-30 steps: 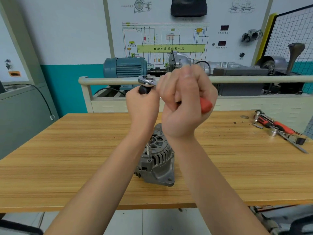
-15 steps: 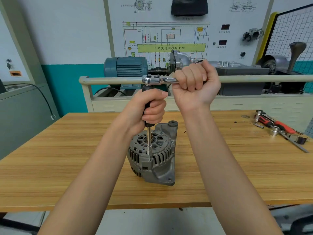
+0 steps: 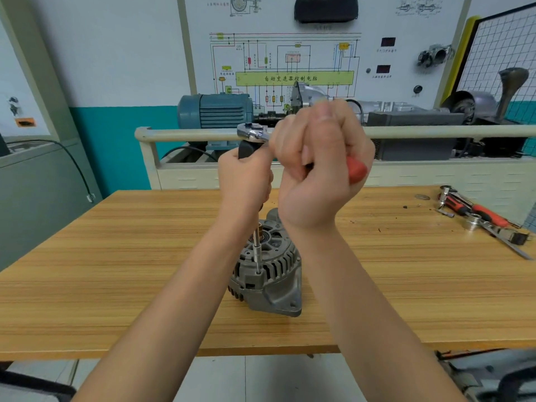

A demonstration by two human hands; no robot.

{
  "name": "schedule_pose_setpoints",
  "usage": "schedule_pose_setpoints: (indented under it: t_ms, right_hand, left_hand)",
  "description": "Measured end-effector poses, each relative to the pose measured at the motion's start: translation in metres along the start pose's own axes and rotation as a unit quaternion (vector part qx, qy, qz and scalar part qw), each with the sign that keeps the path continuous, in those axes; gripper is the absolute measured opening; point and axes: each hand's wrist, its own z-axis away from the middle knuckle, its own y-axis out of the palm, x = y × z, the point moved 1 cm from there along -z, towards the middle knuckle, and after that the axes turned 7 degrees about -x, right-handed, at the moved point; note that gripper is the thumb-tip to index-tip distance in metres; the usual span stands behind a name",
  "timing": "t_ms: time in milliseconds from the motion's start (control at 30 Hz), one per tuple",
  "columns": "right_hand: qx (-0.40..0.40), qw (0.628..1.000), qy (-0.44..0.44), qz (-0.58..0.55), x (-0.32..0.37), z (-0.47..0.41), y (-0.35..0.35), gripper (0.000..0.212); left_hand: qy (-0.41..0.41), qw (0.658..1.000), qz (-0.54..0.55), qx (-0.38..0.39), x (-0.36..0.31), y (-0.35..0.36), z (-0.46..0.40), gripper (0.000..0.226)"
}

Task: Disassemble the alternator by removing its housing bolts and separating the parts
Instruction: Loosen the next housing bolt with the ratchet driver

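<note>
Both hands work one ratchet [image 3: 255,134]: the right hand [image 3: 322,169], fist closed on the red handle, has swung it back toward the person since half a second ago, likely another loosening stroke. Beside it, the left hand [image 3: 246,178] grips the black driver, its shaft seated in a housing bolt [image 3: 258,272] of the alternator [image 3: 268,274] below

Alternator [image 3: 268,274]: upright on wooden bench [image 3: 116,256].
Left hand [image 3: 245,177]: grips black extension driver.
Right hand [image 3: 319,169]: grips red-handled ratchet [image 3: 253,133].
Far right: loose tools [image 3: 478,219].
</note>
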Motion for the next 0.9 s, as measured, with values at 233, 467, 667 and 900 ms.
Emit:
schedule_pose_setpoints:
  t_ms: [233, 467, 667, 900]
  right_hand:
    - [-0.125, 0.901, 0.32, -0.265, -0.017, -0.037, -0.036, 0.049]
    - [-0.218, 0.824, 0.378, -0.361, -0.032, -0.042, -0.047, 0.058]
    - [-0.066, 0.98, 0.145, -0.118, -0.004, -0.016, -0.016, 0.046]
    - [0.013, 1.0, -0.021, 0.012, 0.007, 0.003, 0.002, 0.026]
  left_hand:
    - [-0.042, 0.972, 0.039, 0.229, -0.006, -0.019, -0.011, 0.034]
    - [-0.097, 0.96, 0.022, 0.261, -0.004, -0.011, -0.011, 0.053]
    - [-0.039, 0.998, -0.028, 0.034, -0.001, 0.001, -0.005, 0.042]
    - [0.024, 0.999, -0.046, -0.011, 0.001, 0.0, 0.0, 0.043]
